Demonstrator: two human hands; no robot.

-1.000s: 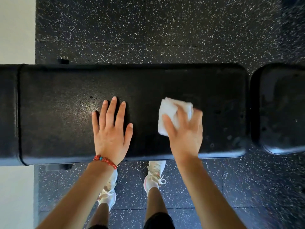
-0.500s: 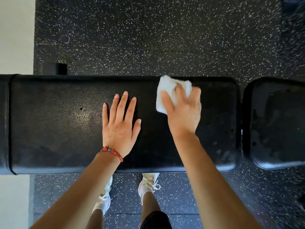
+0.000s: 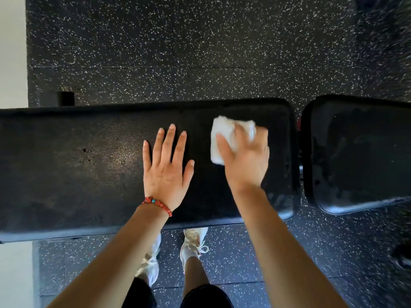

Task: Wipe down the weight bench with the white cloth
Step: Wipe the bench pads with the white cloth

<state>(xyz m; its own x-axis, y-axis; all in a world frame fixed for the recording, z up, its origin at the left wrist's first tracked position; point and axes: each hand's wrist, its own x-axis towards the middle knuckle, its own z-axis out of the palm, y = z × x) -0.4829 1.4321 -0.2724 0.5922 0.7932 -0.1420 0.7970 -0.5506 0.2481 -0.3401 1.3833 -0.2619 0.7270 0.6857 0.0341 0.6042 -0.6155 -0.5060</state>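
A long black padded weight bench (image 3: 66, 174) runs left to right across the head view. A second, shorter pad (image 3: 360, 156) lies beyond a gap at the right. My right hand (image 3: 245, 161) presses a folded white cloth (image 3: 222, 134) onto the long pad near its right end; fingers cover the cloth's right part and look blurred. My left hand (image 3: 165, 170) lies flat on the pad's middle with fingers spread, holding nothing. A red bead bracelet (image 3: 158, 205) circles the left wrist.
Black rubber flooring with white speckles (image 3: 178, 52) surrounds the bench. A pale floor or wall strip (image 3: 12, 52) runs down the left edge. My two feet in white sneakers (image 3: 193, 243) stand just in front of the bench's near edge.
My right hand slid the cloth from the pad's near half up to the far edge, then back toward the middle and rightward. The left hand stayed flat on the pad.
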